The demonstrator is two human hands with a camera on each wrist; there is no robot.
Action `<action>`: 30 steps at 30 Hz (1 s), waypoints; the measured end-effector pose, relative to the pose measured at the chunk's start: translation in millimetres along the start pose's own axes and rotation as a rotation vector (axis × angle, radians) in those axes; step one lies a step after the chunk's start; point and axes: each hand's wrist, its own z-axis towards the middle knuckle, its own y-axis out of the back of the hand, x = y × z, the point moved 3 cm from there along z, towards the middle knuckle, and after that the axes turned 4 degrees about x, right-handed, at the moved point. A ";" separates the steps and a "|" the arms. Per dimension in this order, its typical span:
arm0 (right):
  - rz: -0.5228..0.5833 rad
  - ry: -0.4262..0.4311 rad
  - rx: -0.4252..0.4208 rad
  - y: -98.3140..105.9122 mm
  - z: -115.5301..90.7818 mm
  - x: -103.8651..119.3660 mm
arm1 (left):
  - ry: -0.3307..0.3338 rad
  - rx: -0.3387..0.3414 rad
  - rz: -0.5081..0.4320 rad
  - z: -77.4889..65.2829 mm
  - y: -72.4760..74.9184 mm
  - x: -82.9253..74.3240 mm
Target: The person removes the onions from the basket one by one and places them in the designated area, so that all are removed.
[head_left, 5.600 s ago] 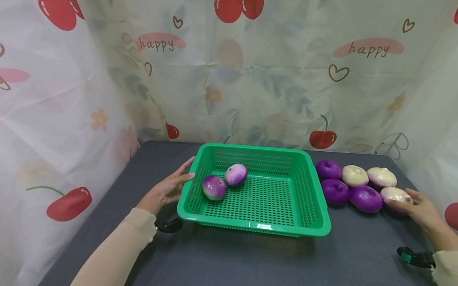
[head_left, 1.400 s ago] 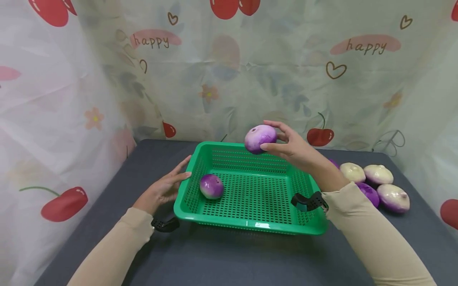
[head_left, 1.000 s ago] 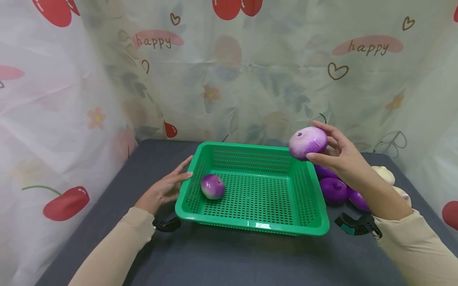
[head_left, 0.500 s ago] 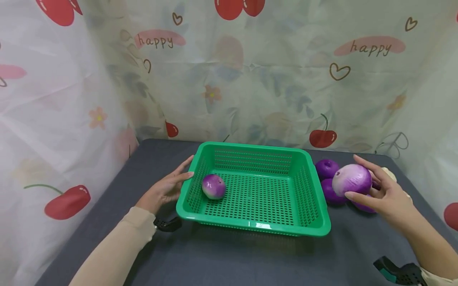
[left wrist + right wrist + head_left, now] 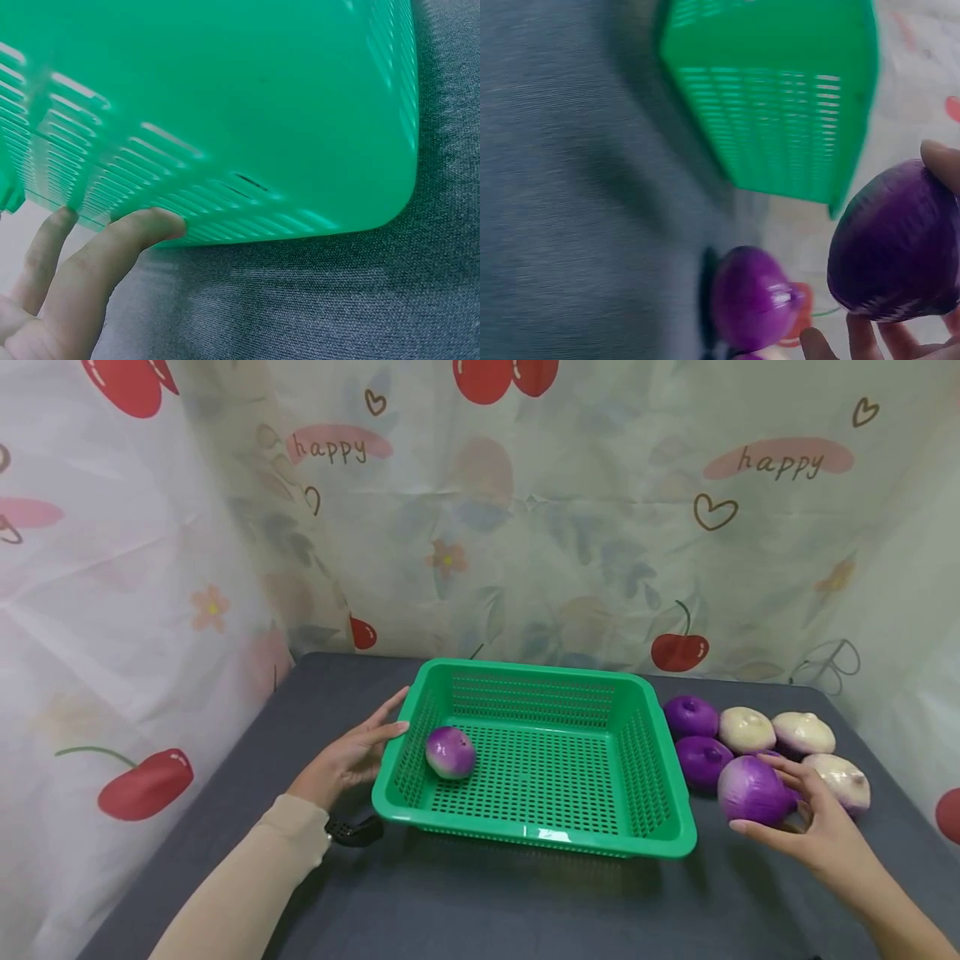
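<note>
A green plastic basket (image 5: 536, 846) stands mid-table with one purple-and-white onion (image 5: 451, 752) inside, near its left wall. My left hand (image 5: 347, 762) lies at the basket's left side, its fingertips touching the outer wall, as the left wrist view also shows. My right hand (image 5: 825, 827) grips a second purple-and-white onion (image 5: 753, 791) between thumb and fingers, right of the basket. In the right wrist view the held onion (image 5: 896, 244) looks dark purple, raised above the table. It partly hides a purple onion in the group behind it.
A group of onions fills the table's right side: a purple onion (image 5: 702, 763) and others near the basket, then whitish ones such as the far-right onion (image 5: 842, 781). The dark grey table (image 5: 480, 910) reaches back to a printed curtain (image 5: 555, 568).
One of the two onions in the basket was lifted out by my right hand and carried right and down to the group, turning on the way. My left hand stays at the basket.
</note>
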 end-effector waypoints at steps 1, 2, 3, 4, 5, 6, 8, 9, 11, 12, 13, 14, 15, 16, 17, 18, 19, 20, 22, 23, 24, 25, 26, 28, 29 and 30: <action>-0.012 -0.016 0.013 -1.3 -1.8 -3.1 | 0.000 0.000 0.004 0.2 0.1 0.1; -0.031 -0.037 0.028 -2.7 -3.9 -6.4 | 0.000 -0.001 0.007 0.4 0.2 0.2; -0.047 -0.054 0.038 -4.0 -5.6 -9.7 | 0.000 -0.002 0.009 0.6 0.4 0.3; -0.063 -0.067 0.048 -5.1 -7.1 -12.6 | 0.000 -0.003 0.010 0.7 0.5 0.3; -0.076 -0.070 0.052 -6.3 -8.4 -15.2 | 0.000 -0.003 0.012 0.7 0.4 0.1; -0.086 -0.065 0.053 -7.5 -9.3 -17.4 | 0.001 -0.003 0.010 0.7 0.3 0.0; -0.100 -0.023 0.040 -10.0 -10.2 -20.5 | 0.003 -0.002 0.005 0.4 -0.7 -0.6; -0.104 0.002 0.030 -11.2 -10.1 -21.6 | 0.003 0.002 0.001 0.0 -1.5 -1.3; -0.126 0.046 0.008 -14.1 -9.8 -23.5 | 0.004 0.012 -0.004 -1.3 -3.7 -3.1; -0.142 0.054 0.001 -15.7 -9.5 -24.4 | 0.004 0.015 -0.005 -1.8 -4.8 -4.0; -0.156 0.060 -0.003 -17.5 -9.2 -25.1 | 0.006 0.018 -0.004 -2.3 -5.7 -4.6; -0.166 0.062 -0.003 -19.4 -8.5 -25.7 | 0.006 0.018 -0.006 -2.3 -5.7 -4.6; -0.172 0.062 0.000 -21.0 -7.6 -26.5 | 0.005 0.018 -0.005 -2.1 -5.3 -4.3; -0.179 0.068 0.001 -22.4 -6.5 -27.5 | 0.003 0.016 -0.003 -1.5 -4.6 -3.5; -0.187 0.073 0.006 -23.7 -5.4 -27.7 | 0.004 0.016 -0.003 -1.4 -4.5 -3.5; -0.186 0.091 0.005 -24.8 -3.9 -28.0 | 0.004 0.015 -0.004 -0.6 -3.3 -2.5; -0.188 0.109 0.007 -25.7 -2.6 -28.2 | 0.002 0.014 -0.005 0.2 -2.0 -1.5; -0.190 0.129 0.008 -26.4 -1.1 -28.6 | -0.001 0.015 -0.004 0.9 -1.0 -0.6; -0.212 0.150 0.008 -27.8 0.8 -29.4 | -0.003 0.016 -0.001 1.4 0.1 0.1; -0.223 0.145 0.016 -28.4 1.3 -29.3 | -0.004 0.015 0.001 1.6 0.3 0.3; -0.230 0.129 0.029 -28.9 1.6 -30.0 | -0.005 0.013 0.004 2.2 1.4 1.4; -0.239 0.107 0.045 -29.3 1.9 -30.5 | -0.008 0.013 0.008 2.2 1.5 1.6; -0.243 0.083 0.063 -29.8 2.0 -31.2 | -0.009 0.013 0.012 2.1 1.5 1.8; -0.248 0.039 0.091 -30.6 2.4 -32.3 | -0.010 0.014 0.018 2.0 1.8 2.0; -0.245 0.021 0.104 -30.8 2.6 -32.7 | -0.011 0.015 0.020 1.9 1.7 1.9; -0.242 0.010 0.111 -30.9 3.1 -33.2 | -0.011 0.017 0.021 1.7 1.6 1.6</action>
